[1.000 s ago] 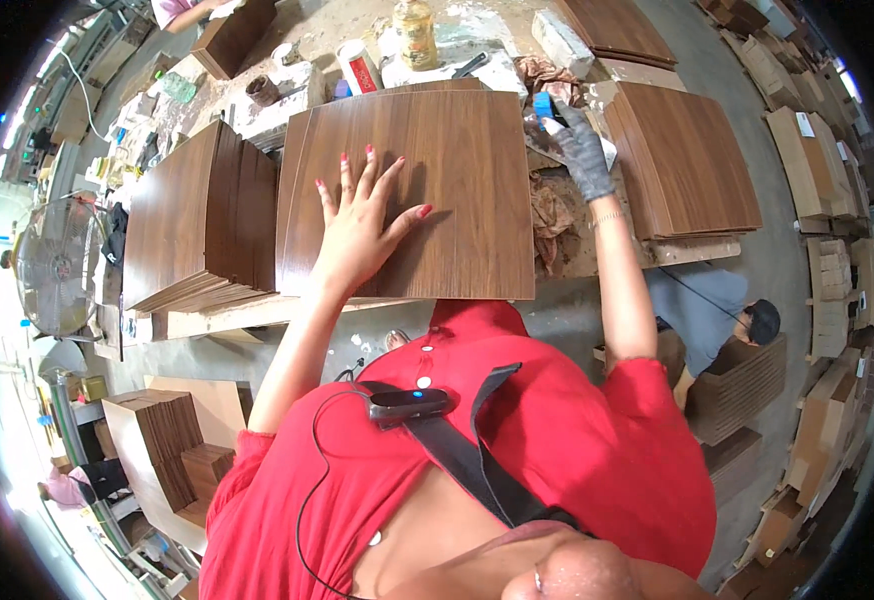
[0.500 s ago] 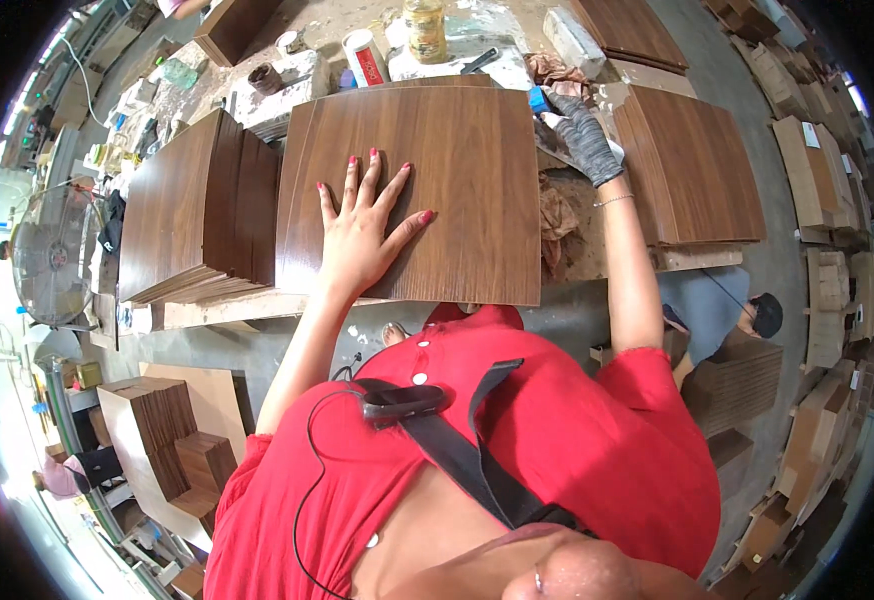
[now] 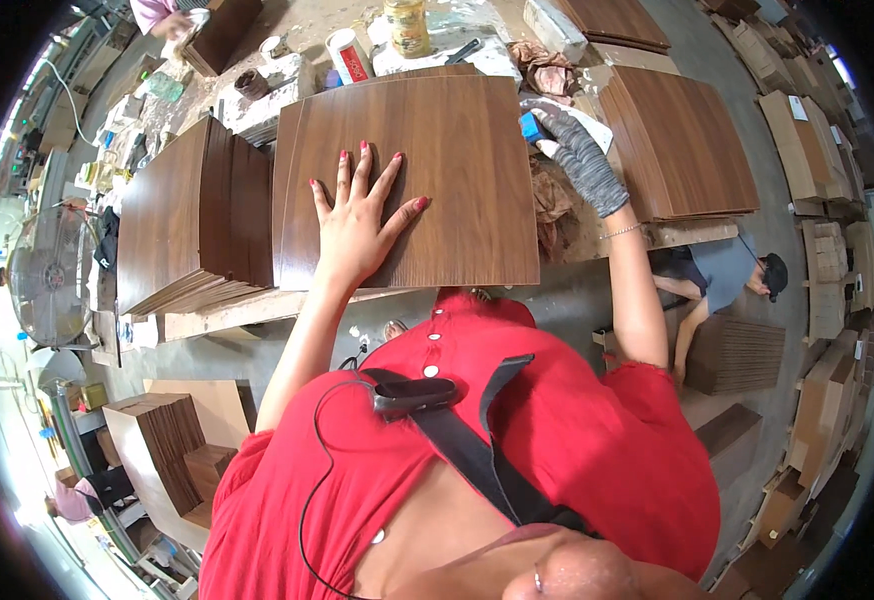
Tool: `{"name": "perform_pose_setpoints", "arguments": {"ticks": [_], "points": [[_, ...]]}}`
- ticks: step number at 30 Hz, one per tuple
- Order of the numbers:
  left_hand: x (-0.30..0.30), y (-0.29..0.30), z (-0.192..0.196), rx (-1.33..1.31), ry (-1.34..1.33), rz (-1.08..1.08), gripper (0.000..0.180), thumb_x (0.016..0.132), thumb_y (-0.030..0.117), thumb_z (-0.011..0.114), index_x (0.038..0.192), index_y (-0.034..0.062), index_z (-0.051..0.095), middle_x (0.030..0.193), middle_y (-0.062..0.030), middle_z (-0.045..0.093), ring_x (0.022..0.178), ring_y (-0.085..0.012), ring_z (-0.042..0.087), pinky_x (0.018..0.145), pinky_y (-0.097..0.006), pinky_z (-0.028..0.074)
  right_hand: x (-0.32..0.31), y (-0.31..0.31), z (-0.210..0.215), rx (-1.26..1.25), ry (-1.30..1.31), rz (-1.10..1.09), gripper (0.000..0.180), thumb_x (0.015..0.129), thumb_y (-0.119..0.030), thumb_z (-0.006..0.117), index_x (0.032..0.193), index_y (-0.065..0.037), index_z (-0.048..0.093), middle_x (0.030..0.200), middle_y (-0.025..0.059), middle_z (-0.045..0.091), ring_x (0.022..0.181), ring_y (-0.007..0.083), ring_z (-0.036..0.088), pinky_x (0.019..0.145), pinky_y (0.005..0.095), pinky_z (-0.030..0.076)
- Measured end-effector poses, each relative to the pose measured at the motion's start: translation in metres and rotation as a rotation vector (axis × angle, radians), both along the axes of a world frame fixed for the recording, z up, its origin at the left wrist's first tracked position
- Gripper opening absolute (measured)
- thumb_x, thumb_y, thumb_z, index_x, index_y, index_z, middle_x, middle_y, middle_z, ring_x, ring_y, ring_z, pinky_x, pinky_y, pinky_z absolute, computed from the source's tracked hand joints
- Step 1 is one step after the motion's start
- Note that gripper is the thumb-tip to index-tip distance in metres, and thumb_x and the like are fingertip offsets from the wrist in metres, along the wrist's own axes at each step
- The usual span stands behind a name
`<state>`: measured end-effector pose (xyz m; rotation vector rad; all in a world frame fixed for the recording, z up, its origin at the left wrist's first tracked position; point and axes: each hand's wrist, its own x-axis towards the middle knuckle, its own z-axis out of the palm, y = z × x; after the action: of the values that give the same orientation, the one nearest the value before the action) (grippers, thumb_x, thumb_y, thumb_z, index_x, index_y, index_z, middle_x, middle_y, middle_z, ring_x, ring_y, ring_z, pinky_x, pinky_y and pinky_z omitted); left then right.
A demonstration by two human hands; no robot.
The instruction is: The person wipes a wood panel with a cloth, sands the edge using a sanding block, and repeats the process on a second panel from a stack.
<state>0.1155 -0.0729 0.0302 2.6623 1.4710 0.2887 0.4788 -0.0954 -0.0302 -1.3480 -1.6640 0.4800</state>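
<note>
A dark brown wood-grain panel point(image 3: 457, 180) lies in front of me on top of other panels, near the bench's front edge. My bare left hand point(image 3: 355, 225) is spread flat on its left half, fingers apart and pointing away from me. On the other side, my right hand point(image 3: 585, 160), in a grey glove that leaves the fingertips bare, is closed on a small blue block point(image 3: 531, 127). The block is at the panel's right edge, toward the far corner; the contact itself is too small to make out.
Stacked panels point(image 3: 172, 220) stand on the left, with another stack point(image 3: 679, 150) on the right. Behind are a jar point(image 3: 407, 28), a red-and-white container point(image 3: 349, 57) and crumpled brown cloth point(image 3: 542, 72). A co-worker point(image 3: 725, 275) bends beside panels at right; another's hand point(image 3: 172, 25) is far left.
My right hand has brought the blue block nearer to me along the panel's right edge. The left hand stays flat on the panel. A co-worker's hand has come into view at far left.
</note>
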Motion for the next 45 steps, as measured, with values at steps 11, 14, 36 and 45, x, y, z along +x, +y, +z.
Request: {"name": "perform_pose_setpoints", "arguments": {"ticks": [11,14,36,45], "points": [[-0.001,0.001,-0.004,-0.007,0.010,0.008,0.073,0.094,0.069,0.046,0.154,0.0291,0.039,0.166,-0.0106,0.023,0.154,-0.0313,0.014,0.118,-0.066,0.003,-0.049,-0.106,0.034,-0.140,0.003,-0.009,0.048,0.095,-0.011,0.063,0.142,-0.006,0.054,0.135,0.0145,0.058,0.126,0.0288,0.054,0.111,0.0365,0.040],[-0.001,0.001,-0.005,-0.010,0.009,0.004,0.074,0.094,0.070,0.046,0.155,0.0284,0.038,0.166,-0.0109,0.021,0.154,-0.0313,0.014,0.118,-0.066,0.004,-0.061,-0.133,0.039,-0.228,-0.076,-0.088,0.048,0.096,-0.012,0.063,0.142,-0.006,0.054,0.137,0.0160,0.057,0.127,0.0305,0.053,0.111,0.0371,0.040],[-0.005,0.006,-0.009,-0.041,-0.004,-0.033,0.075,0.094,0.070,0.044,0.156,0.0281,0.036,0.166,-0.0139,0.020,0.154,-0.0353,0.012,0.117,-0.068,0.004,-0.110,-0.223,0.058,-0.156,-0.072,-0.270,0.052,0.092,-0.009,0.066,0.143,-0.009,0.054,0.133,0.0116,0.059,0.122,0.0268,0.056,0.107,0.0352,0.043],[-0.003,0.002,-0.006,-0.019,-0.014,-0.034,0.074,0.096,0.068,0.041,0.156,0.0244,0.037,0.164,-0.0175,0.022,0.153,-0.0395,0.015,0.117,-0.068,0.006,-0.095,-0.195,0.051,-0.180,-0.086,-0.259,0.048,0.093,-0.009,0.064,0.141,-0.007,0.056,0.136,0.0115,0.058,0.123,0.0258,0.055,0.107,0.0343,0.042]]}}
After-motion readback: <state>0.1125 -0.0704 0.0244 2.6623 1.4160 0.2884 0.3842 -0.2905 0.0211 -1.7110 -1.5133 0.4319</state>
